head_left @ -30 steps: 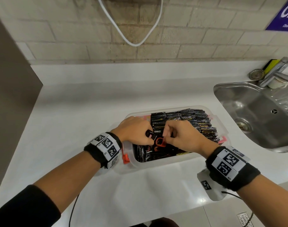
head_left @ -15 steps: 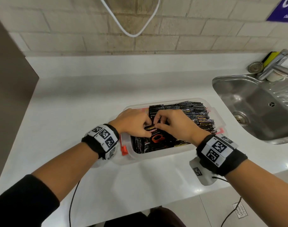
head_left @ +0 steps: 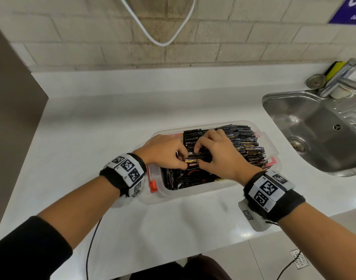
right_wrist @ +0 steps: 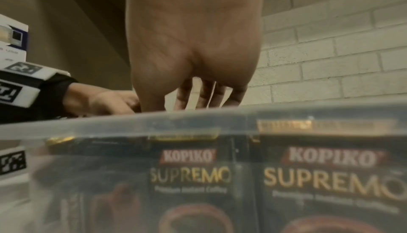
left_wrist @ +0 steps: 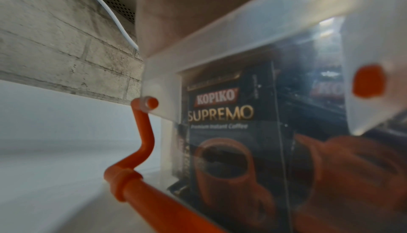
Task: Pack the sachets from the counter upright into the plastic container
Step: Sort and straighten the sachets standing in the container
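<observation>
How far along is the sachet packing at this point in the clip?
Nearly done, it seems. The plastic container holds a dense row of upright sachets along its far and right side. In hand: the left hand and right hand both pinch one sachet at the near-left end, working it in. No loose sachets show on the counter; what is left is seating this one and righting those lying under it.

A pale brick wall (head_left: 223, 43) ran along the far side, a white cable (head_left: 157, 40) looping down it. A purple sign (head_left: 349, 11) sat at the far right. The white desk (head_left: 112, 122) was glossy with reflected light. A steel sink (head_left: 314, 134) lay right, with a tap (head_left: 343, 77) and a yellow sponge (head_left: 335, 69). A dark panel (head_left: 9, 110) stood left. Near right, pale floor tiles (head_left: 264, 259) held a drain (head_left: 299, 259).
</observation>
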`<state>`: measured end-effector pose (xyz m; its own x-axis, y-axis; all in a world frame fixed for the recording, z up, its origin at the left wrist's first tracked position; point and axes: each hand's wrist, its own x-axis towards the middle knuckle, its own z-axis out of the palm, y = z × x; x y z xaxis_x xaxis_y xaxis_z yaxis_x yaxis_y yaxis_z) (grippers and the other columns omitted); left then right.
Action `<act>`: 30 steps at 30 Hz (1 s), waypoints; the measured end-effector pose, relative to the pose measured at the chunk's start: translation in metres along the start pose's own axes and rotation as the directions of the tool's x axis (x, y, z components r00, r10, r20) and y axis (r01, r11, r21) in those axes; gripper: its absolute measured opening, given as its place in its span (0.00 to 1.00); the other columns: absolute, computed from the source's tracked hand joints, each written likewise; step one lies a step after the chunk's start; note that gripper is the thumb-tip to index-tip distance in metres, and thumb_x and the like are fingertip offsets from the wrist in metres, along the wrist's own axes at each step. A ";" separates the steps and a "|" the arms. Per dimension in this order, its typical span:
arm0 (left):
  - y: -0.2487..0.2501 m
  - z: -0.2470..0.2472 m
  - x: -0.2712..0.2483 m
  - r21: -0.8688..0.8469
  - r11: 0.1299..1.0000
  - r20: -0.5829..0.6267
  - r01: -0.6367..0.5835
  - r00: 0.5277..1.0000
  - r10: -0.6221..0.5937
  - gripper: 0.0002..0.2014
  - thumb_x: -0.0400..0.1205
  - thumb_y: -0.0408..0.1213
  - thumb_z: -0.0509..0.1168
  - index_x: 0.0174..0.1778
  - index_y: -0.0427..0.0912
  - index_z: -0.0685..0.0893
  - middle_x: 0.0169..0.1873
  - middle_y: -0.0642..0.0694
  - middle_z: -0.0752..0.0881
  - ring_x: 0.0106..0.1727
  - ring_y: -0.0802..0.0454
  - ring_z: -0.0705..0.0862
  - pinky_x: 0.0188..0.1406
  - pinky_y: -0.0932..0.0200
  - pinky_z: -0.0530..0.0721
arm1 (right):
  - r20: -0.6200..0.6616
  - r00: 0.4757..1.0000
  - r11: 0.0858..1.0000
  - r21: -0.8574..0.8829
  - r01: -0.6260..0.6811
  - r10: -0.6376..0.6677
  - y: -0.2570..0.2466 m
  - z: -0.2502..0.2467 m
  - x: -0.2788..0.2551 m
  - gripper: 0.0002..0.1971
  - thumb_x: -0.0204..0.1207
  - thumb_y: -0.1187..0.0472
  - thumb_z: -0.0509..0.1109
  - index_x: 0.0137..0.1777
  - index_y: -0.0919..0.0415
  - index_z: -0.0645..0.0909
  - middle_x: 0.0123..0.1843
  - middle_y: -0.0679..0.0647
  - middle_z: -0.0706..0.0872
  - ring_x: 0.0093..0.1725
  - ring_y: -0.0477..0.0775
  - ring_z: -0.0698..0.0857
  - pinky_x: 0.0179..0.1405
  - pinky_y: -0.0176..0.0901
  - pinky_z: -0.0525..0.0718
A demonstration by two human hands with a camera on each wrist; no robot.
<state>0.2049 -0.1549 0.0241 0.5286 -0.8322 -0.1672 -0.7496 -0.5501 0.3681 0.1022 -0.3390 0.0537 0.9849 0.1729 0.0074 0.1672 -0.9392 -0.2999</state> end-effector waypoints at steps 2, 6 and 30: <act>0.001 -0.001 0.000 -0.007 1.000 0.021 0.010 1.000 -0.010 0.10 0.69 0.59 0.61 0.37 0.65 0.87 0.26 0.66 0.81 0.32 0.62 0.78 0.33 0.60 0.70 | 0.005 0.999 0.999 -0.004 0.032 -0.032 -0.001 0.004 -0.004 0.25 0.74 0.52 0.76 0.71 0.55 0.80 0.72 0.57 0.76 0.70 0.60 0.72 0.68 0.62 0.75; 0.001 -0.002 0.000 0.003 1.000 0.027 -0.004 1.000 0.004 0.08 0.75 0.55 0.64 0.40 0.65 0.90 0.27 0.76 0.79 0.31 0.63 0.76 0.31 0.61 0.68 | 0.142 0.986 0.992 -0.073 0.102 -0.091 0.001 0.016 -0.007 0.36 0.85 0.50 0.65 0.89 0.46 0.54 0.91 0.53 0.48 0.89 0.57 0.49 0.85 0.60 0.53; -0.001 0.000 -0.003 0.052 0.997 -0.007 -0.052 0.999 0.053 0.10 0.79 0.57 0.68 0.40 0.60 0.91 0.29 0.60 0.82 0.36 0.59 0.81 0.32 0.61 0.67 | 0.213 0.973 0.975 -0.181 0.126 -0.086 0.016 0.027 -0.010 0.32 0.87 0.37 0.41 0.89 0.41 0.40 0.90 0.47 0.34 0.88 0.48 0.32 0.86 0.63 0.34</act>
<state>0.2047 -0.1520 0.0242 0.4911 -0.8596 -0.1411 -0.7959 -0.5087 0.3283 0.0938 -0.3479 0.0230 0.9345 0.3127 -0.1702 0.2955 -0.9479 -0.1186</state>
